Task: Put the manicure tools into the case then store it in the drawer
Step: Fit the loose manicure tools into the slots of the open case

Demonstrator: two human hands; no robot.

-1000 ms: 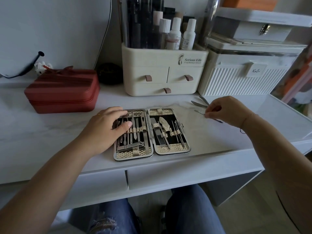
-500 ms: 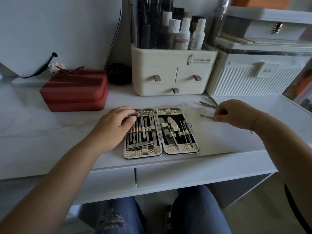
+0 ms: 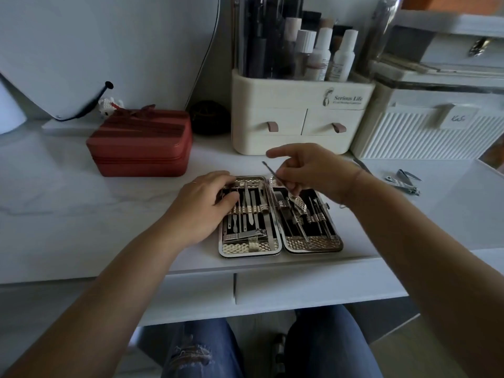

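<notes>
An open metal manicure case (image 3: 312, 245) lies flat on the white desk (image 3: 81, 208), both halves lined with several steel tools under straps. My left hand (image 3: 207, 205) rests on the top left corner of the left half, fingers bent over the tools there. My right hand (image 3: 308, 170) hovers over the top of the right half and pinches a thin metal tool (image 3: 272, 173), its tip pointing up and left, index finger stretched out. Nail clippers (image 3: 403, 181) and another slim tool (image 3: 361, 165) lie loose on the desk to the right.
A red zip box (image 3: 141, 143) stands at the back left. A cream organiser (image 3: 297, 115) with small drawers and bottles is behind the case, a white ribbed box (image 3: 431, 137) beside it. Two desk drawer fronts (image 3: 300, 287) lie below the desk's edge, above my knees.
My right hand picked a thin tool off the desk at the right and carried it left, over the case's right half. My left hand stayed on the case.
</notes>
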